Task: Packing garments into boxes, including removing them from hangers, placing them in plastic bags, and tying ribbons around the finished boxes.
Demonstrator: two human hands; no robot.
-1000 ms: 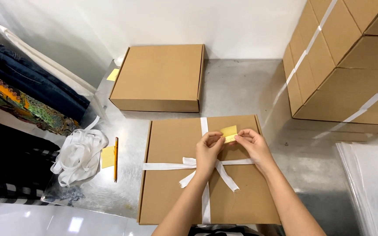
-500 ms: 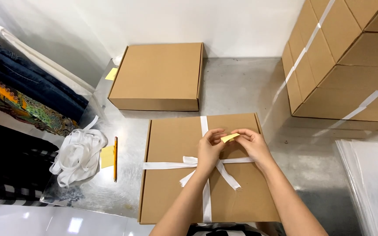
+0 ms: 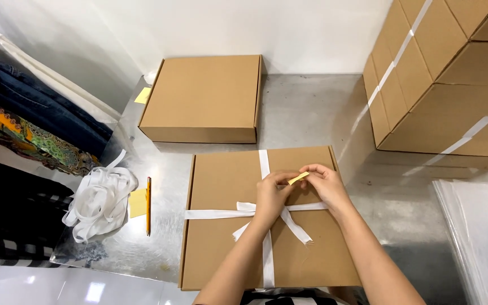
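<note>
At the lower centre of the frame a flat brown cardboard box (image 3: 266,217) lies on the steel bench (image 3: 312,113), tied crosswise with white ribbon (image 3: 213,214) knotted near its middle. Over the knot, the left hand (image 3: 270,195) and right hand (image 3: 324,185) meet, each grip pinched shut on 1 end of a small yellow paper slip (image 3: 299,178). The slip looks thin, light and floppy, likely to crease, so it is best held by its edges as now. At left lie a pencil (image 3: 148,205), a yellow note (image 3: 138,202) and a heap of loose ribbon (image 3: 98,203). Farther back sits a second closed box (image 3: 204,97); taped cartons (image 3: 453,73) are stacked at upper right.
</note>
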